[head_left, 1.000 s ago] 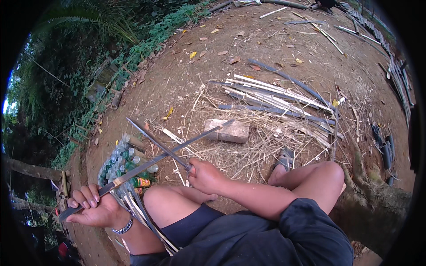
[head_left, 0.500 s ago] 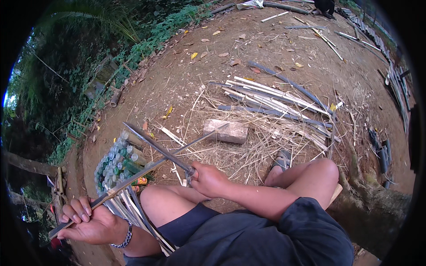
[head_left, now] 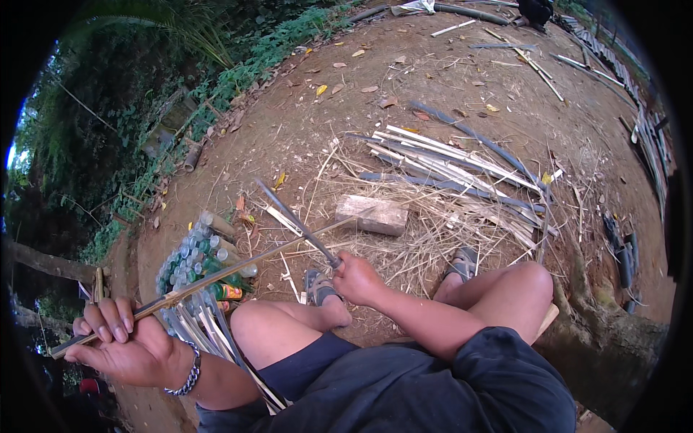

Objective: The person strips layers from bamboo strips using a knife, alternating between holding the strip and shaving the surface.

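Note:
My left hand (head_left: 126,343) is closed round the near end of a long, thin bamboo strip (head_left: 238,267). The strip slants up to the right, and its far tip reaches the wooden block (head_left: 372,215) on the ground. In my right hand (head_left: 359,280) is the handle of a knife with a long dark blade (head_left: 294,220). The blade points up and to the left, crossing the strip near its middle; I cannot tell whether they touch. Most of the knife's handle is hidden by my fingers.
Split bamboo strips (head_left: 447,167) and pale shavings lie beyond the block. Plastic bottles (head_left: 198,260) stand clustered at the left, near more strips (head_left: 209,332) beside my left thigh. A tree trunk (head_left: 613,339) rises at the right. Green plants line the far left bank.
My right hand has moved right and slightly up with the knife, the blade sliding along towards the strip's far end. My left hand has drawn back left with the strip.

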Available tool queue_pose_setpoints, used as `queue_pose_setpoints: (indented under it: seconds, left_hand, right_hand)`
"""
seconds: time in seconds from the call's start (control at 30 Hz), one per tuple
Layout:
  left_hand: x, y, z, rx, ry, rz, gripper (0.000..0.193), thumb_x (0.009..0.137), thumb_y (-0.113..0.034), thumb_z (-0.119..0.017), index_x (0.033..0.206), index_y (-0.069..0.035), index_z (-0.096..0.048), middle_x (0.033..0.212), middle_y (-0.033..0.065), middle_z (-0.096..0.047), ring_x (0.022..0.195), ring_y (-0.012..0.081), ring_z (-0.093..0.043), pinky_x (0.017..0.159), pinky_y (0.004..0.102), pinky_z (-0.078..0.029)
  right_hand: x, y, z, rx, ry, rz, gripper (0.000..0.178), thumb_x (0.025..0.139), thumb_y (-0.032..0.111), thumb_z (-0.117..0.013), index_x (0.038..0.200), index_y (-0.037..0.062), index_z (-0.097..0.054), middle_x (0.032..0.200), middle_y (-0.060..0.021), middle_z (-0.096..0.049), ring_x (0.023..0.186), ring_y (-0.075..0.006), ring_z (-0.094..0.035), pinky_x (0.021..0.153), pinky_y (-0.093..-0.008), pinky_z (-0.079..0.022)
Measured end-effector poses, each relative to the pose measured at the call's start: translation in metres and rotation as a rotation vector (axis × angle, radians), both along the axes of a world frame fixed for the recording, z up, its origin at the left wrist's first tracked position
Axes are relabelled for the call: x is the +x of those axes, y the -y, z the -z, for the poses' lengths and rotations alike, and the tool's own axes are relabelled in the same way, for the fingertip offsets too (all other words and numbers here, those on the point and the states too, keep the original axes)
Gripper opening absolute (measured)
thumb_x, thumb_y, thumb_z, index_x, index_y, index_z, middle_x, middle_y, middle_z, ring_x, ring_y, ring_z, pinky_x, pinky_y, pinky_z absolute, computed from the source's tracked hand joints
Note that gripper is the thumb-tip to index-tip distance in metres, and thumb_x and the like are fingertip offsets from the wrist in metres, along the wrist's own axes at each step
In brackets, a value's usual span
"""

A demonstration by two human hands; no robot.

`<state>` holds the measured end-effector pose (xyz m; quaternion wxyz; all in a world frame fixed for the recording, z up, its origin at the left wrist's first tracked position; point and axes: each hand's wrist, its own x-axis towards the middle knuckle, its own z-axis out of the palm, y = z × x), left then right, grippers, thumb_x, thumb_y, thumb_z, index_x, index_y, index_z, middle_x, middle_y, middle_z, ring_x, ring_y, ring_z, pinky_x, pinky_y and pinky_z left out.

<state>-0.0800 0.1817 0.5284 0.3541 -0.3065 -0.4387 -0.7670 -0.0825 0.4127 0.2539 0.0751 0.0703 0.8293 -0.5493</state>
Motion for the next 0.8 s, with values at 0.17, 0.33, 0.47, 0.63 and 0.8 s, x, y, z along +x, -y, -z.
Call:
queue_pose_setpoints:
  seconds: [0.17,0.33,0.47,0.63,0.8]
  left_hand:
    - [0.002,-0.007,0.002,-0.018,-0.058,0.028,0.038,0.092,-0.042,-0.061,0.087,-0.007,-0.049,0.062,-0.0024,-0.038,0.049,0.0052,-0.034,0.045,0.0191,-0.03]
    - [0.003,-0.01,0.001,0.001,-0.04,0.041,0.038,0.092,-0.04,-0.061,0.085,-0.005,-0.048,0.062,-0.0023,-0.038,0.049,0.0051,-0.035,0.045,0.0189,-0.03]
    - [0.006,-0.012,0.001,0.011,-0.047,0.045,0.038,0.091,-0.04,-0.062,0.085,-0.006,-0.048,0.062,-0.0026,-0.038,0.048,0.0049,-0.035,0.043,0.0186,-0.03]
    - [0.008,-0.015,0.003,0.029,-0.049,0.07,0.038,0.092,-0.041,-0.06,0.084,-0.006,-0.047,0.061,-0.0024,-0.037,0.048,0.0053,-0.035,0.043,0.0188,-0.03]
    - [0.002,-0.015,-0.002,0.015,-0.04,0.024,0.039,0.092,-0.041,-0.06,0.084,-0.006,-0.047,0.062,-0.0021,-0.038,0.048,0.006,-0.036,0.045,0.0197,-0.032]
  right_hand:
    - [0.006,-0.011,-0.004,0.001,-0.018,0.03,0.02,0.082,0.014,-0.057,0.099,0.0036,-0.054,0.08,-0.0229,-0.062,0.076,-0.0408,-0.063,0.071,-0.0492,-0.049]
    - [0.01,0.021,-0.067,-0.067,-0.332,-0.141,0.014,0.08,0.012,-0.056,0.091,0.0038,-0.05,0.074,-0.0202,-0.062,0.071,-0.0419,-0.062,0.068,-0.0511,-0.048]
    - [-0.003,-0.019,0.015,-0.037,0.005,0.033,0.019,0.079,0.011,-0.057,0.094,0.0025,-0.052,0.073,-0.0219,-0.061,0.071,-0.0428,-0.061,0.067,-0.0498,-0.048]
    - [0.019,0.006,-0.042,-0.085,-0.172,-0.108,0.022,0.078,0.011,-0.058,0.098,0.0009,-0.053,0.076,-0.0229,-0.062,0.075,-0.0413,-0.062,0.069,-0.0484,-0.049]
    - [0.004,-0.012,0.014,-0.054,-0.009,-0.003,0.024,0.079,0.013,-0.057,0.099,0.0003,-0.053,0.08,-0.0239,-0.063,0.079,-0.0411,-0.064,0.071,-0.0476,-0.05]
